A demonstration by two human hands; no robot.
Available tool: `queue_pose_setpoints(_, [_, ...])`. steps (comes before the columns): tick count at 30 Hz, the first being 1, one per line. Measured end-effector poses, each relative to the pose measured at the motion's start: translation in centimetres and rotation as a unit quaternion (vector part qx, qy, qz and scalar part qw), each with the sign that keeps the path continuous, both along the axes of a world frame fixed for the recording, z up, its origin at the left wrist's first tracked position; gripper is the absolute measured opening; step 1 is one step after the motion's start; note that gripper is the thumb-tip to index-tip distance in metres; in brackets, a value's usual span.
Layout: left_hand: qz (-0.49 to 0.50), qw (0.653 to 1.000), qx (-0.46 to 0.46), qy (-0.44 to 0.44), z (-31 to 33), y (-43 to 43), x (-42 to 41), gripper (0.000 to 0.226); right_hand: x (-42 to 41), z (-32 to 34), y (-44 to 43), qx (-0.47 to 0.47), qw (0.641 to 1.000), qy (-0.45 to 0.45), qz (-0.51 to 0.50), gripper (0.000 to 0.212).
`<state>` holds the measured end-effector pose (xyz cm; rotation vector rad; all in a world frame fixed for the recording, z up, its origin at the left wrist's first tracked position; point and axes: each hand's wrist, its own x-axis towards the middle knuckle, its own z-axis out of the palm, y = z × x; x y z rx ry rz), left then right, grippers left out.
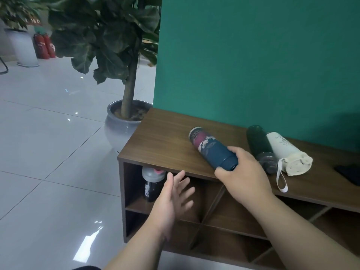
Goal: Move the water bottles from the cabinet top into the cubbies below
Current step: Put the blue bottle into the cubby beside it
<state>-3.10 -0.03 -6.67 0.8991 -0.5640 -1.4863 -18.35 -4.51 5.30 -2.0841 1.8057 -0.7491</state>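
A blue bottle with a maroon and white pattern (209, 147) lies on its side on the brown cabinet top (165, 139). My right hand (243, 172) grips its near end. My left hand (173, 193) is open, fingers spread, in front of the upper left cubby (136, 199). A black shaker bottle with a grey lid (152, 182) stands upright in that cubby. A dark green bottle (259, 143) and a white bottle (282, 147) with a cream cloth end and a white strap lie side by side on the top, right of my right hand.
A potted plant in a grey pot (120, 125) stands on the floor beside the cabinet's left end. A green wall (253, 65) backs the cabinet. A dark flat object (348, 174) lies at the right edge of the top. Several open cubbies (229, 217) lie below.
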Motion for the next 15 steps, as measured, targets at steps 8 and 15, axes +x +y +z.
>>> queue_pose_setpoints(8, [0.075, 0.995, 0.059, 0.017, -0.1, 3.0, -0.3, 0.068, -4.2, 1.0, 9.5, 0.06, 0.993, -0.102, 0.009, 0.038])
queue_pose_setpoints(15, [-0.002, 0.976, 0.214, 0.046, -2.0, 3.9, -1.8, 0.084, -4.7, -4.2, 10.3, 0.143, 0.988, -0.055, -0.021, 0.037])
